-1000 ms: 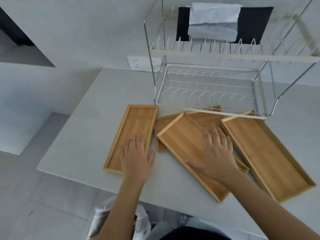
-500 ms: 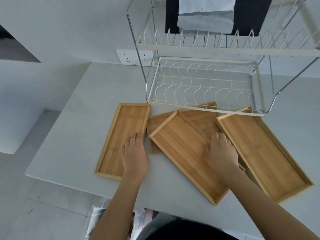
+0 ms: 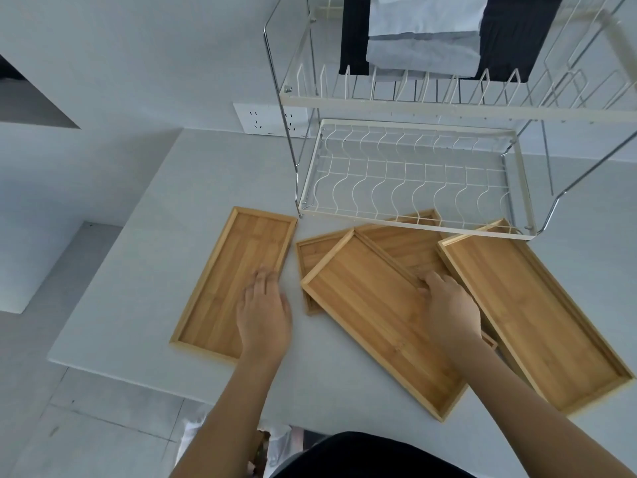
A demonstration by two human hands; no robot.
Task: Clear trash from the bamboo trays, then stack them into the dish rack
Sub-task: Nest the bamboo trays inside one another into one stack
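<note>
Both hands have slid outward across the bamboo since a second ago, the right one curling from a flat, spread palm onto a tray edge. At far left, the rectangular bamboo tray lying alone on the grey countertop (image 3: 238, 281) sits bare, with no trash visible in it. The left hand (image 3: 263, 313) rests flat over its near right rim, fingers together and extended, palm down, not closed round anything. Just right of that hand, a partly covered bamboo tray (image 3: 312, 251) lies beneath the angled middle bamboo tray (image 3: 375, 326), which overlaps it. The right hand (image 3: 448, 305) now hooks its fingertips over the middle tray's far right rim, fingers bent, thumb hidden, so whether it truly pinches the edge cannot be told. Beyond that hand's right side, the long right-hand bamboo tray (image 3: 531, 322) lies with its far corner tucked under the white wire dish rack (image 3: 410, 181), whose lower tier stands empty. Grey and black cloths (image 3: 424, 36) hang behind the upper tier. All trays appear clear of trash, suggesting the clearing is done and stacking is next; the curled right hand looks poised to lift the middle tray first.
</note>
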